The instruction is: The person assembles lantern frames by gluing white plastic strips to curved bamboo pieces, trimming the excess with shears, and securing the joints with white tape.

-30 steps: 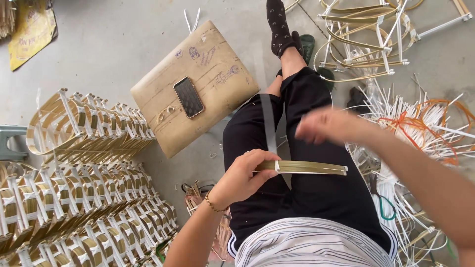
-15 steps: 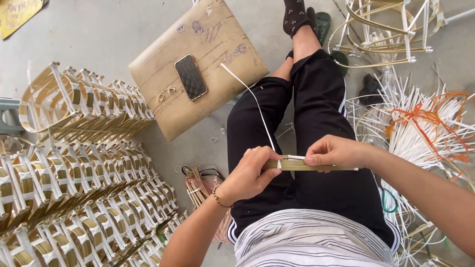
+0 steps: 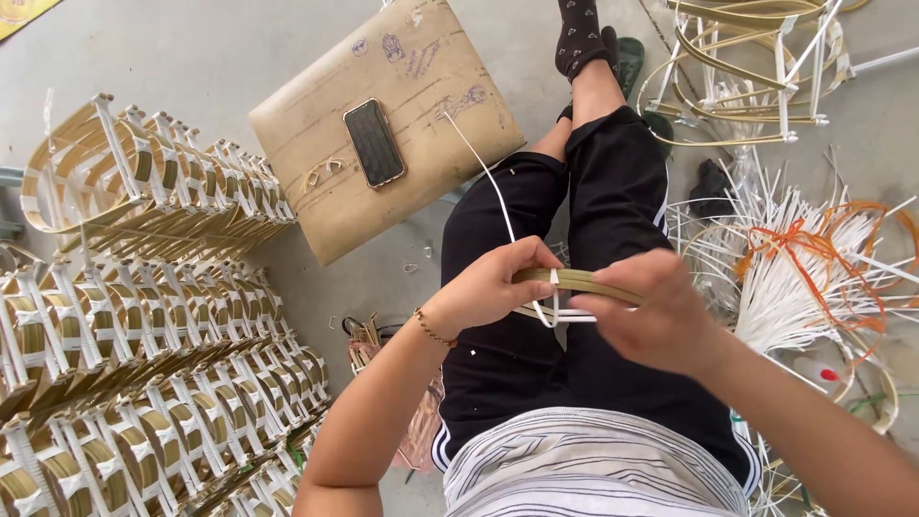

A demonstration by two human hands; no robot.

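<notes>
Two hands meet over the lap at frame centre: left hand (image 3: pixel 493 284) pinches the near end of a flat bundle of bamboo strips (image 3: pixel 584 280), right hand (image 3: pixel 656 321) clenched over its other end, bundle lying roughly level between them. White plastic strip (image 3: pixel 488 177) wraps the bundle just beside the left fingertips, a short loop hanging under it, and the long tail runs up toward 11 o'clock onto the tan cushion (image 3: pixel 421 115). Dark phone (image 3: pixel 374 142) lies flat on the cushion, at 11 o'clock from the hands. Rows of finished bamboo frames (image 3: pixel 144 335) with white bindings stacked from 8 to 10 o'clock. Heap of loose white strips with orange ones (image 3: pixel 804 258) at 3 o'clock, touching the floor by the right leg. More bent bamboo frames (image 3: pixel 747 67) at 1 o'clock. Person sits in black trousers, legs stretched toward 12 o'clock.
</notes>
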